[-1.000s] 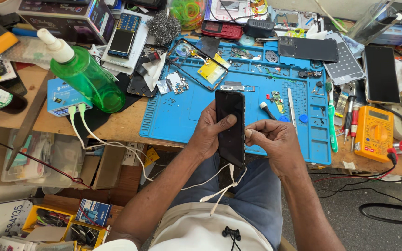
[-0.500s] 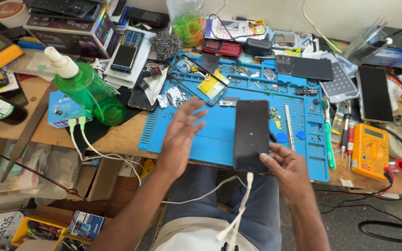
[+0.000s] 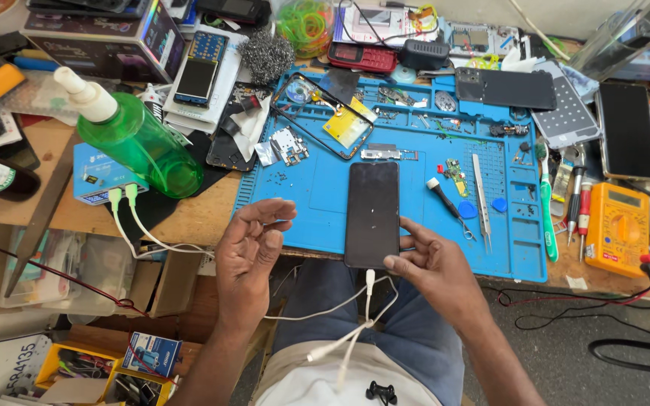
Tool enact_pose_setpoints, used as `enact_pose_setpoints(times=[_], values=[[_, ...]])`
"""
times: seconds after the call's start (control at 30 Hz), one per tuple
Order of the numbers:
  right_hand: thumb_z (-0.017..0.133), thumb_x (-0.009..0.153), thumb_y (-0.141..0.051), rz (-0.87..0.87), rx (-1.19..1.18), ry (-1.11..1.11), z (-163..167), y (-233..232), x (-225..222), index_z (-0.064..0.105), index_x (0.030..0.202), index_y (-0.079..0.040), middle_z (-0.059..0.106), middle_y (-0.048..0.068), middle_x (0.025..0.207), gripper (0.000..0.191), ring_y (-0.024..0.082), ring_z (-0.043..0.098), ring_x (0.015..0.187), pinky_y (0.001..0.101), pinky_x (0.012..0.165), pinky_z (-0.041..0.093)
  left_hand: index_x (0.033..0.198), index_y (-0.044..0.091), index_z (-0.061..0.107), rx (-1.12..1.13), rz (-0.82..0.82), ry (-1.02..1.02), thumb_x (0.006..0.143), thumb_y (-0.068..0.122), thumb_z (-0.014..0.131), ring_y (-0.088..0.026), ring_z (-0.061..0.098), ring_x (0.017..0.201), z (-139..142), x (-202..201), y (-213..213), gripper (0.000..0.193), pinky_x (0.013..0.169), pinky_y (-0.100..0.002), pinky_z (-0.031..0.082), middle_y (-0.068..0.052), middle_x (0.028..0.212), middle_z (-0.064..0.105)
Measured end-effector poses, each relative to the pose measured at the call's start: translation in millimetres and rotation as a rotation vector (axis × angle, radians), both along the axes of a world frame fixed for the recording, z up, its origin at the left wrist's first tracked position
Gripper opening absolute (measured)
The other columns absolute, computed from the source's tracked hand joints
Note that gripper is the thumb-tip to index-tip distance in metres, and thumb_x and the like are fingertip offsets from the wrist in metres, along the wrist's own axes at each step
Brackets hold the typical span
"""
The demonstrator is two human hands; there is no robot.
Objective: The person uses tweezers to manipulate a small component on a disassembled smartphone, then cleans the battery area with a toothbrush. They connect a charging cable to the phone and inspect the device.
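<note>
One black smartphone [image 3: 372, 214] is seen from the head view, lying face up on the blue repair mat [image 3: 317, 207], its lower end held by the right hand [image 3: 430, 267], fingers clamped on its edge beside the white charging cable [image 3: 355, 312]. The left hand [image 3: 250, 252] hovers empty, fingers apart. Steady support near the plug seems advisable.
</note>
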State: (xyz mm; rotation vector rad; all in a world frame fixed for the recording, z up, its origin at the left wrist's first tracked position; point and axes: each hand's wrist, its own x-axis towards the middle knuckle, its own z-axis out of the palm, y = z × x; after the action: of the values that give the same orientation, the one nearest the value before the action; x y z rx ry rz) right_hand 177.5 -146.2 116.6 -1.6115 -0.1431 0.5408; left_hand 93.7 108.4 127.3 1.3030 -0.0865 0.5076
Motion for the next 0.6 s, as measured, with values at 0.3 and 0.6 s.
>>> enact_pose_setpoints(times=[0.3,0.6], values=[[0.083,0.078,-0.02,0.11,-0.798,-0.253,40,12,-14,0.057,0.146,-0.014,0.073,0.009,0.102,0.073,0.016,0.074,0.081,0.0304,0.077,0.063,0.132,-0.004,0.06,0.135,0.046,-0.08,0.105,0.008,0.066,-0.021,0.064,0.12,13,-17,8,0.03,0.112,-0.036,0.051,-0.015,0.128,0.064],[0.074,0.093,-0.004,-0.229,-0.139,-0.819,72,-49,-17,0.064,0.128,-0.003,0.07,0.008,0.114,0.037,0.013,0.067,0.099,0.0267,0.088,0.056,0.134,0.001,0.061,0.193,0.208,-0.395,0.104,0.019,0.075,-0.022,0.069,0.118,81,-43,13,0.038,0.109,-0.034,0.058,-0.015,0.126,0.068]])
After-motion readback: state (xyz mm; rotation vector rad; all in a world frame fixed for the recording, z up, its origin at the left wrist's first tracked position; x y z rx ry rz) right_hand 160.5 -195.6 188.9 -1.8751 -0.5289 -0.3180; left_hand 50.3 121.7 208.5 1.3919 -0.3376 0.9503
